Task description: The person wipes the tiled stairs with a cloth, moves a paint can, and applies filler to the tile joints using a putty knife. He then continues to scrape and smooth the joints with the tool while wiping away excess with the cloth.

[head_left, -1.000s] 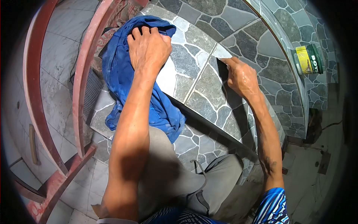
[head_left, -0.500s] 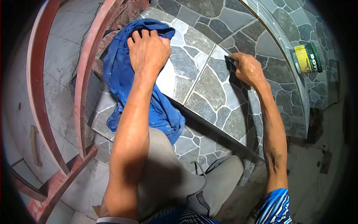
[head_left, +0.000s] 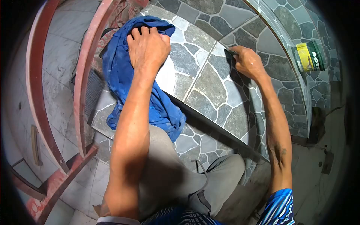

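Observation:
My left hand [head_left: 149, 47] presses down on a bunched blue cloth [head_left: 118, 75], its fingers bent into the folds. The cloth lies over the left part of a step covered in stone-pattern tiles [head_left: 210, 88] and hangs down over its front edge. Farther right, my right hand [head_left: 248, 63] is closed around a small dark flat piece [head_left: 229, 53], which looks like a thin blade. Its tip points left, right at the tile surface, close to the far end of the pale joint [head_left: 202, 69] between two tiles. The palm hides the rest of the piece.
Curved red metal railing bars [head_left: 84, 75] rise on the left from a red base rail [head_left: 62, 183]. A green and yellow tub [head_left: 309, 56] stands on the tiles at the upper right. Behind the cloth is dark grey textured fabric [head_left: 93, 92].
My right hand has slid slightly away from me, with the dark piece in it. My left hand stays on the blue cloth. The whole view has shifted a little.

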Tool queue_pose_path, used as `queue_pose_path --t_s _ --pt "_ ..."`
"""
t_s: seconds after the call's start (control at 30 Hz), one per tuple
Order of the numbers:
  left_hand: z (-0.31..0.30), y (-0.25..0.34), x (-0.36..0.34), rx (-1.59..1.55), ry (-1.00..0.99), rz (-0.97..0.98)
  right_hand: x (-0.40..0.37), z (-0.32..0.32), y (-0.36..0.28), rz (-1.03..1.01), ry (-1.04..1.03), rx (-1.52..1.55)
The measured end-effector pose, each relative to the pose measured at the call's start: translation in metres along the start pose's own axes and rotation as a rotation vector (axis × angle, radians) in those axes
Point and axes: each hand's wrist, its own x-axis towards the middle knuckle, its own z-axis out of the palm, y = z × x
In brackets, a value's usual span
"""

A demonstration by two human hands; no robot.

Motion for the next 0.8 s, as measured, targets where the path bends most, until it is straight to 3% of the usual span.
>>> queue_pose_path --t_s 0.1,0.23,0.37,0.47,0.6,0.7,0.8 --pt "0.003 -0.004 0.003 0.018 0.058 0.010 -0.011 0.000 -0.011 -0.150 0.011 0.136" --pt "0.006 -0.001 -0.001 0.022 0.072 0.022 -0.003 0.008 -0.002 -0.008 0.095 0.059" --pt "0.006 -0.005 0.002 0.026 0.079 0.020 -0.017 0.002 -0.022 -0.189 0.060 0.056" --pt "0.003 -0.003 0.002 0.009 0.038 0.020 -0.006 0.004 -0.002 -0.067 0.069 0.069" --pt "0.005 -0.004 0.002 0.020 0.036 0.008 -0.016 0.001 -0.019 -0.250 0.030 0.081" --pt "0.006 -0.004 0.002 0.014 0.062 0.023 -0.003 0.003 -0.005 -0.069 0.042 0.064" --pt "0.003 -0.002 0.003 0.028 0.043 0.010 -0.006 -0.001 -0.012 -0.236 0.026 0.099"
